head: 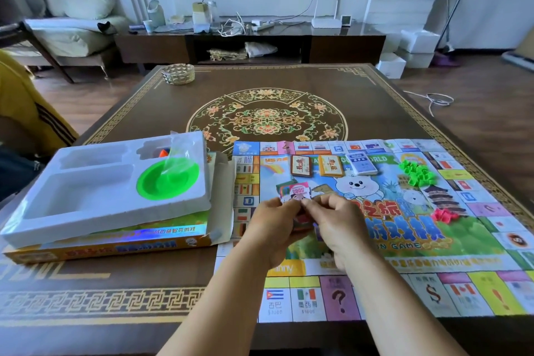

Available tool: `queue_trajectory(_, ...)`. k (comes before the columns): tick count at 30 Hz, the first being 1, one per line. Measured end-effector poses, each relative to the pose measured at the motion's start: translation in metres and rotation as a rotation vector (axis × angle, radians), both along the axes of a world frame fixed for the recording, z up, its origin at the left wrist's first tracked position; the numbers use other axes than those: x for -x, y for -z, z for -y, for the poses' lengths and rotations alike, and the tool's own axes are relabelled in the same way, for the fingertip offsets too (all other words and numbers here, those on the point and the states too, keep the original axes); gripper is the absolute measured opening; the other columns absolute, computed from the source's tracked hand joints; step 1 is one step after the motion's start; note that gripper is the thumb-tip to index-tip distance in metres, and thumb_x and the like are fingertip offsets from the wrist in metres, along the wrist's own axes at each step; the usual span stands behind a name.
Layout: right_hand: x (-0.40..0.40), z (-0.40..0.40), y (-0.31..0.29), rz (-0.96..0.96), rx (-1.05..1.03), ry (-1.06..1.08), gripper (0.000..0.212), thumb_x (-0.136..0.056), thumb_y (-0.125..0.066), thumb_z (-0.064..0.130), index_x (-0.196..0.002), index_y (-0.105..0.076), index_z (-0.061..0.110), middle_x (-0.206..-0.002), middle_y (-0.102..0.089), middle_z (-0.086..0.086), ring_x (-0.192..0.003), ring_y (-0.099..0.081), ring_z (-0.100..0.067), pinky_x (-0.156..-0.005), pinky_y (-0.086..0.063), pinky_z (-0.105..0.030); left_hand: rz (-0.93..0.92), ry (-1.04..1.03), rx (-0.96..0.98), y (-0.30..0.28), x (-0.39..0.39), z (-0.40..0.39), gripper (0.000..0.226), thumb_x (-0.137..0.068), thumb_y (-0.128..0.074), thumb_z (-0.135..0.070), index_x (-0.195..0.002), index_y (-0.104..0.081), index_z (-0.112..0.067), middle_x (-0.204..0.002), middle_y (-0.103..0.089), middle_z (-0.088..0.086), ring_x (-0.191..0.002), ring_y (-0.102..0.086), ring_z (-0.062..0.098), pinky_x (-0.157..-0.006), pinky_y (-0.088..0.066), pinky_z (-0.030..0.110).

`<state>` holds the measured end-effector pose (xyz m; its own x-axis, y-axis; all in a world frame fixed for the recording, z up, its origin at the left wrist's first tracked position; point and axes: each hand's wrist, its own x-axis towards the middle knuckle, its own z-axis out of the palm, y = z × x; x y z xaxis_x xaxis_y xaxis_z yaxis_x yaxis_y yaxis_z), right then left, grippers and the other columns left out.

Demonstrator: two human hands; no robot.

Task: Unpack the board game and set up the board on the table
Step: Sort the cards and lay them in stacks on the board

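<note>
Both hands are meeting over the middle of the board: the left hand point(273, 215) and the right hand point(336, 217) are together pinching a small stack of play money point(294, 193), its top note fanned up above the fingertips; neither hand is free, and how the lower notes are sitting in the palms is hidden.

Beneath them the game board point(404, 257) is already lying unfolded and flat on the patterned table point(268, 89), though its folds are still showing as creases; three card decks are sitting side by side on its upper centre, a brown-backed one point(300, 165), an orange one point(331, 166) and a blue-and-white one point(361, 163); to the right, green plastic houses point(416, 172) are lying in a loose heap, with a smaller cluster of pink pieces point(531, 215) nearer the person.

To the left, just beside the board, the white plastic tray point(95, 205) is resting askew on the open game box point(109, 248); its large compartments are looking empty, while a green bowl point(167, 180) and some small coloured pieces under a clear wrap point(164, 152) are still waiting in it.

By my judgement the unpacking is mostly done; sorting the money and taking out those last pieces appears to be what remains.
</note>
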<state>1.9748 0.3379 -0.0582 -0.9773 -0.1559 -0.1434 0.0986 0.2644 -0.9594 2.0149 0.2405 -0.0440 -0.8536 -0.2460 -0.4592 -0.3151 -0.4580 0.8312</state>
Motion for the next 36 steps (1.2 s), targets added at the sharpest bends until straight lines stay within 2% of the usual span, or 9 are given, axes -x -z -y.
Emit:
queue_trajectory(4, 0.001, -0.002, -0.002, 0.042, 0.017, -0.002, 0.019, -0.085, -0.068, 0.025, -0.068, -0.068, 0.016, -0.073, -0.072, -0.005, -0.074, -0.066, -0.024, -0.07, -0.055, -0.037, 0.039, 0.014, -0.106, 0.003, 0.0, 0.01, 0.018, -0.09, -0.06, -0.008, -0.103, -0.061, 0.003, -0.088, -0.069, 0.019, -0.076, -0.069, 0.027, -0.077, -0.058, 0.043)
queue_trajectory(7, 0.0, -0.002, -0.002, 0.067, 0.014, 0.017, 0.022, -0.085, -0.068, 0.024, -0.064, -0.067, 0.019, -0.071, -0.071, -0.003, -0.072, -0.064, -0.022, -0.07, -0.055, -0.036, 0.066, 0.008, -0.068, 0.002, 0.001, 0.011, 0.012, -0.088, -0.063, -0.009, -0.098, -0.062, -0.001, -0.081, -0.071, 0.016, -0.07, -0.07, 0.025, -0.067, -0.06, 0.039)
queue_trajectory(12, 0.001, 0.001, 0.002, 0.125, 0.034, 0.081, 0.016, -0.08, -0.071, 0.03, -0.071, -0.066, 0.018, -0.073, -0.073, -0.005, -0.078, -0.069, -0.029, -0.072, -0.058, -0.05, 0.094, -0.063, 0.03, 0.004, 0.006, 0.005, 0.006, -0.088, -0.063, -0.009, -0.085, -0.063, -0.004, -0.08, -0.069, 0.015, -0.07, -0.069, 0.026, -0.065, -0.06, 0.038)
queue_trajectory(16, 0.003, 0.003, 0.004, 0.113, 0.003, 0.12, 0.016, -0.08, -0.07, 0.03, -0.066, -0.069, 0.021, -0.069, -0.073, -0.002, -0.074, -0.069, -0.027, -0.07, -0.058, -0.049, 0.121, -0.094, 0.024, 0.004, 0.01, 0.004, 0.007, -0.087, -0.064, -0.008, -0.082, -0.063, -0.004, -0.076, -0.068, 0.015, -0.071, -0.068, 0.027, -0.069, -0.058, 0.038)
queue_trajectory(20, 0.005, 0.003, 0.002, 0.04, -0.178, 0.105, 0.016, -0.085, -0.065, 0.032, -0.076, -0.071, 0.02, -0.074, -0.07, 0.004, -0.072, -0.064, -0.016, -0.069, -0.057, -0.035, 0.149, -0.118, 0.039, 0.002, 0.012, 0.006, 0.01, -0.086, -0.065, -0.006, -0.077, -0.063, -0.005, -0.072, -0.068, 0.013, -0.065, -0.068, 0.024, -0.064, -0.058, 0.035)
queue_trajectory(24, 0.015, 0.007, -0.002, 0.003, -0.287, 0.102, 0.017, -0.086, -0.063, 0.029, -0.072, -0.067, 0.019, -0.065, -0.063, 0.008, -0.06, -0.056, -0.01, -0.051, -0.042, -0.022, 0.175, -0.171, 0.023, 0.002, 0.016, 0.016, 0.006, -0.088, -0.061, -0.005, -0.082, -0.06, -0.004, -0.081, -0.067, 0.016, -0.069, -0.066, 0.025, -0.059, -0.058, 0.031)
queue_trajectory(30, 0.041, 0.018, 0.002, -0.046, -0.487, 0.145, 0.013, -0.09, -0.058, 0.029, -0.082, -0.064, 0.021, -0.079, -0.067, 0.006, -0.071, -0.059, -0.016, -0.053, -0.038, -0.022, 0.16, -0.223, -0.037, 0.005, 0.022, 0.025, 0.015, -0.088, -0.063, -0.007, -0.101, -0.058, -0.002, -0.094, -0.068, 0.022, -0.075, -0.067, 0.029, -0.058, -0.059, 0.032)
queue_trajectory(33, 0.047, 0.022, 0.01, -0.081, -0.629, 0.127, 0.013, -0.09, -0.054, 0.03, -0.086, -0.062, 0.021, -0.084, -0.066, 0.004, -0.074, -0.057, -0.019, -0.055, -0.035, -0.025, 0.148, -0.24, -0.053, 0.004, 0.024, 0.024, 0.012, -0.087, -0.064, -0.006, -0.097, -0.059, -0.002, -0.09, -0.067, 0.02, -0.074, -0.065, 0.029, -0.065, -0.058, 0.036)
queue_trajectory(36, 0.047, 0.022, 0.015, -0.166, -0.756, 0.099, 0.012, -0.091, -0.054, 0.028, -0.089, -0.062, 0.02, -0.088, -0.067, 0.0, -0.081, -0.058, -0.023, -0.059, -0.036, -0.025, 0.137, -0.219, -0.056, 0.004, 0.026, 0.024, 0.01, -0.087, -0.065, -0.008, -0.094, -0.062, -0.003, -0.083, -0.068, 0.016, -0.068, -0.066, 0.025, -0.058, -0.059, 0.03)
